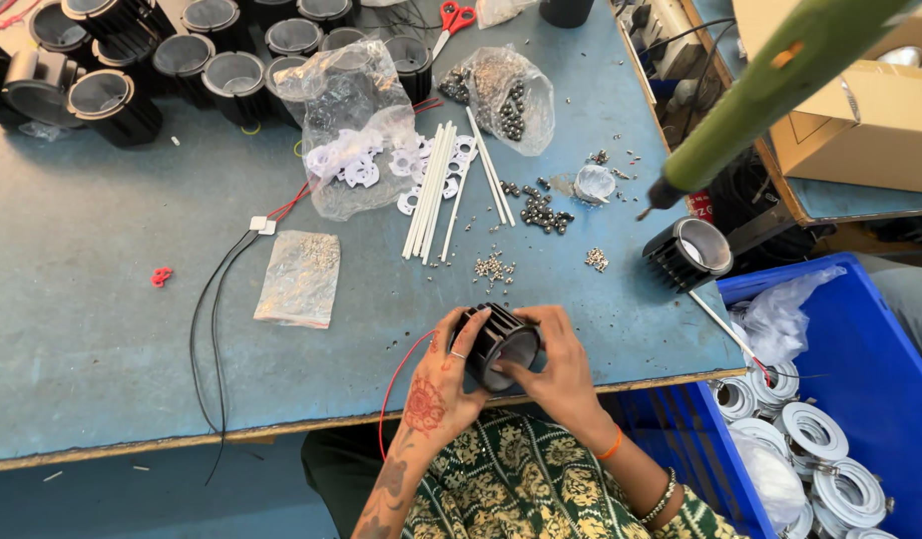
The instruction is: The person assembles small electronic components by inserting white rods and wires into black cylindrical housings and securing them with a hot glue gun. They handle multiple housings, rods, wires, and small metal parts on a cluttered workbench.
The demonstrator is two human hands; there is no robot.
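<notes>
Both my hands hold a black finned cylindrical lamp housing (pixel 498 342) at the near edge of the blue-grey table (pixel 102 329). My left hand (pixel 438 384) wraps its left side. My right hand (pixel 559 371) grips its right side, thumb at the open rim. A red wire (pixel 393 384) runs from the housing down past my left wrist.
Another black housing (pixel 689 253) sits at the table's right edge under a hanging green power screwdriver (pixel 770 95). Small screws (pixel 493 267), white rods (pixel 433 190), plastic bags (pixel 299 277) and several black housings (pixel 112 100) lie further back. A blue crate (pixel 860 339) with white rings stands at right.
</notes>
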